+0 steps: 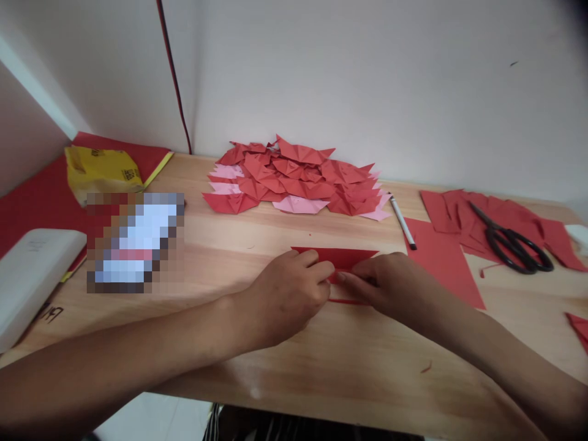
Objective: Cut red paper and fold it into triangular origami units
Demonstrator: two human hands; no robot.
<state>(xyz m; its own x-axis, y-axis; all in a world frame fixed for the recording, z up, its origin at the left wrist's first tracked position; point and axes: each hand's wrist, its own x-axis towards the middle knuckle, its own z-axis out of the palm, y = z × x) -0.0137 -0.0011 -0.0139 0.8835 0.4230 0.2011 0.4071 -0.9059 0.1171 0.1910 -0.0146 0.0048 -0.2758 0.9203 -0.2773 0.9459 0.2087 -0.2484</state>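
Left hand (287, 294), right hand (390, 285) on paper (340, 256)

1. This is a paper-craft desk in a plain room. Whether it is a home or a workroom cannot be told. A light wooden table (275, 367) stands against a bare white wall (367, 79).
2. At 12 o'clock, a heap of folded red and pink paper pieces (294, 177) lies by the wall.
3. At 2 o'clock, black scissors (512, 242) rest on cut red sheets (448, 211), with a pen (403, 222) near.
4. Mid-table lies a folded red strip (340, 256).
5. At 10 o'clock sit a yellow packet (103, 171) and a white case (32, 275) — ordinary desk clutter.
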